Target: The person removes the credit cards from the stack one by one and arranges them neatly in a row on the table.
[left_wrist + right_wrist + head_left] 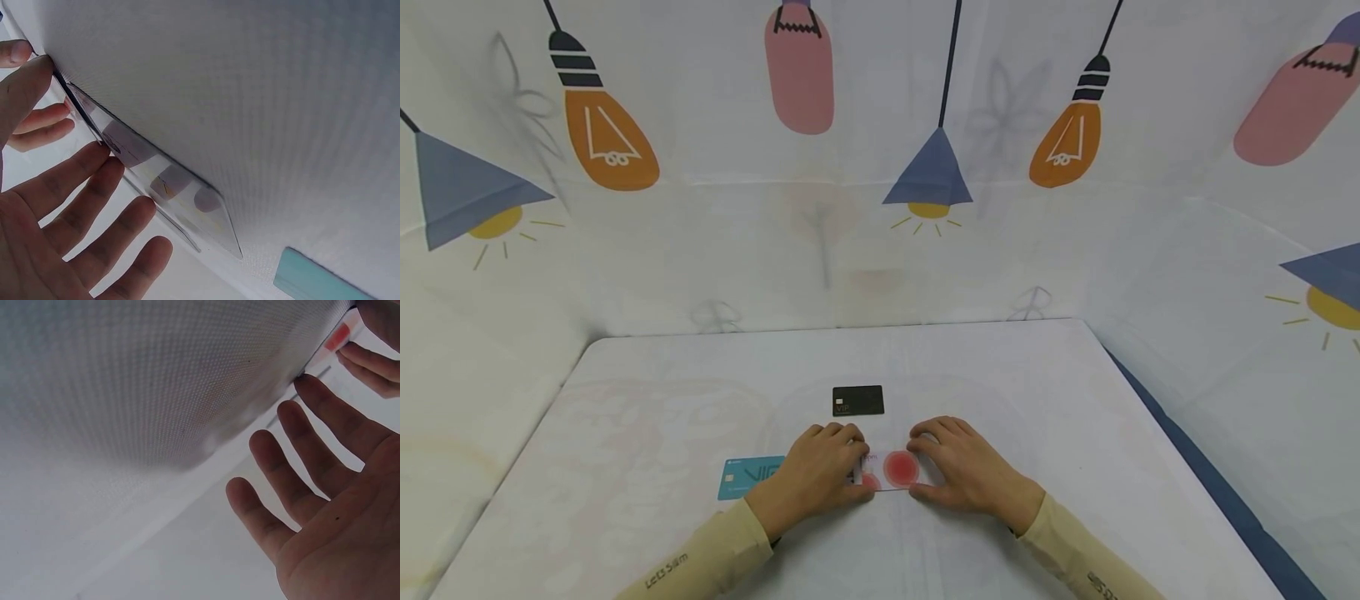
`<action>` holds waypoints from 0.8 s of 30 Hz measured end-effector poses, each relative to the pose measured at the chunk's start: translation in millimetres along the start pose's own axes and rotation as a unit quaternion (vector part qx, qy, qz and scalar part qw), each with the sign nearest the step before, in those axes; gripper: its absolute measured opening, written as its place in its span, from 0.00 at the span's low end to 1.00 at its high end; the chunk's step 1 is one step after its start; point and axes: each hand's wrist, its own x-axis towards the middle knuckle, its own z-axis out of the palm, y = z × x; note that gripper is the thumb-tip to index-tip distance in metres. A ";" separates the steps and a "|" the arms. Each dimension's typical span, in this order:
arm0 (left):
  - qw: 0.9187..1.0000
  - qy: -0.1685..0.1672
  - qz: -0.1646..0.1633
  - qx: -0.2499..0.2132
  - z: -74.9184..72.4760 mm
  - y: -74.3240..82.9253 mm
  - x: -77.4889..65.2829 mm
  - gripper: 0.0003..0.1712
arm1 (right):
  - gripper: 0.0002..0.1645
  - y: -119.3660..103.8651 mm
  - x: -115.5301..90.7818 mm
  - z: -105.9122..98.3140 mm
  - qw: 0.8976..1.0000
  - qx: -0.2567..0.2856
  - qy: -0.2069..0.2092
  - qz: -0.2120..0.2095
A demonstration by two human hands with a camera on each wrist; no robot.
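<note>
In the head view, a white card with red circles [900, 469] lies flat on the table between both hands. My left hand [811, 473] pinches its left end between thumb and forefinger, the other fingers spread. From the other side, my right hand [964, 473] pinches the right end with thumb and forefinger. Beneath the left hand lies a patterned card [172, 181] with dark rounded shapes, mostly hidden in the head view. A teal card with VIP lettering [748, 477] is left of the left hand. Beyond the hands rests a black VIP card [858, 401].
The white-covered table [662, 408] has rounded far corners. A white cloth backdrop [737, 250] printed with lamps and bulbs surrounds its far side and both flanks. Dark blue fabric [1206, 475] shows along the right edge.
</note>
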 end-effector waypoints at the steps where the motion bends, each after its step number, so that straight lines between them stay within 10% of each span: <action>1: 1.000 0.001 0.001 0.001 0.3 -0.1 -0.1 0.31 | 0.29 0.1 -0.1 0.2 1.000 0.000 0.000 0.001; 24: 1.000 -0.001 -0.001 0.003 1.9 -1.2 -0.6 0.30 | 0.29 0.3 -3.2 3.2 1.000 0.007 0.006 0.007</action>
